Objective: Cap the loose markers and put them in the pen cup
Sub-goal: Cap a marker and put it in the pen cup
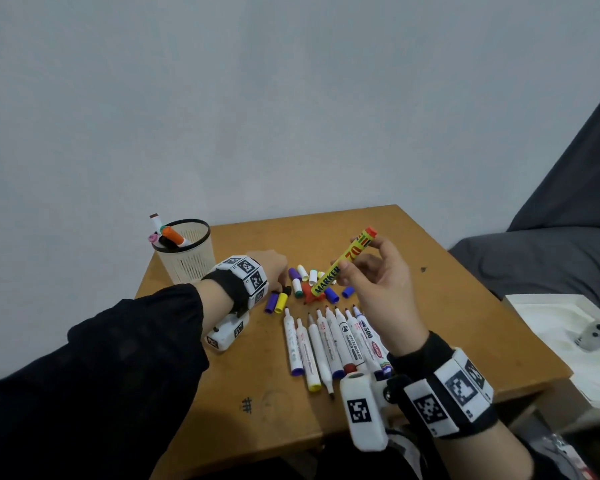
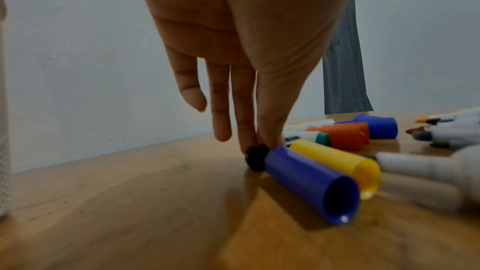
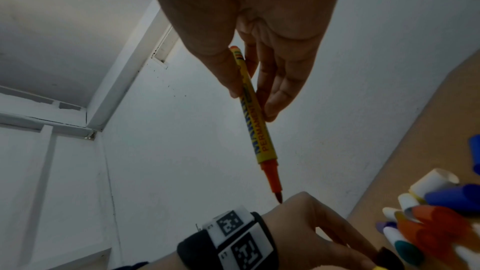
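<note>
"MARKER 70", "PERMANENT" on yellow marker [image 1: 344,264]

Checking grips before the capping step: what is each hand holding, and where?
Right hand: yellow marker, pinched mid-barrel. Left hand: small black cap, fingertips on it.

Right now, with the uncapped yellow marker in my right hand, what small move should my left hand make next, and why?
Probably shift the left hand from the black cap it pinches to the orange cap: the yellow marker in the right hand has an orange nib and end, so orange likely fits.
</note>
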### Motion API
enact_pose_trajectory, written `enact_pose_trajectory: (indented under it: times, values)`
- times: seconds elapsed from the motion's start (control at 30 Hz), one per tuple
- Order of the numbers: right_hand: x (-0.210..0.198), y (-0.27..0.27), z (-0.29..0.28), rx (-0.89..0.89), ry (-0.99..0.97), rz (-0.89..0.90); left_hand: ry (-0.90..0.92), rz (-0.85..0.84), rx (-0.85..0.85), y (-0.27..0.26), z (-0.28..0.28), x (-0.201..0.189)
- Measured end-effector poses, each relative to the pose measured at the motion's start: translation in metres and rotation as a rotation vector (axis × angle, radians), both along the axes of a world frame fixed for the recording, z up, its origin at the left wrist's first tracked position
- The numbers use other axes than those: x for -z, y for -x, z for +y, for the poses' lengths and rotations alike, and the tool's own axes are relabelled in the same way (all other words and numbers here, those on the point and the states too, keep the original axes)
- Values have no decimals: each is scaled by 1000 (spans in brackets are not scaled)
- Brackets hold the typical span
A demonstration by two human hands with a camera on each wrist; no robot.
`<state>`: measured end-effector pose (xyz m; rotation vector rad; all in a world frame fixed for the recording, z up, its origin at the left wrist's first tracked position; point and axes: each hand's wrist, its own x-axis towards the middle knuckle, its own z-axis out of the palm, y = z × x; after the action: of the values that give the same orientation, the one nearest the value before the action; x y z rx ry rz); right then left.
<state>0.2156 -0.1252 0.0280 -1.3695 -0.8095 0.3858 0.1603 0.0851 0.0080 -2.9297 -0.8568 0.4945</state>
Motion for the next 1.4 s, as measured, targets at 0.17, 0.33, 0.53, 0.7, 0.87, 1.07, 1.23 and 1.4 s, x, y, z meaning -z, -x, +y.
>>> enact_pose_trajectory:
  times: [0.17,0.33,0.53,0.7,0.87,1.07,1.23,1.4]
  values:
    - [3,-1,-4,-15,-24,43,-56,-94,-12,4,-2,-1]
    - [6,2,-10,-26,-71,118,-23,-305,-73,21,-6,-13]
    - [9,11,-17,-23,-162,235,194,-767,-169,57,-49,-24]
    - [4,20,-21,63,-323,341,419,-1061,-216,93,-91,-22]
    - [-5,36,-29,85,-387,331,598,-1235,-233,124,-127,-11]
    - [-7,55,-35,21,-368,316,704,-1367,-299,138,-150,-3]
    - [-6,61,-41,-20,-366,328,718,-1405,-309,146,-156,-2]
    - [-2,72,-41,-94,-289,280,720,-1437,-275,147,-162,2]
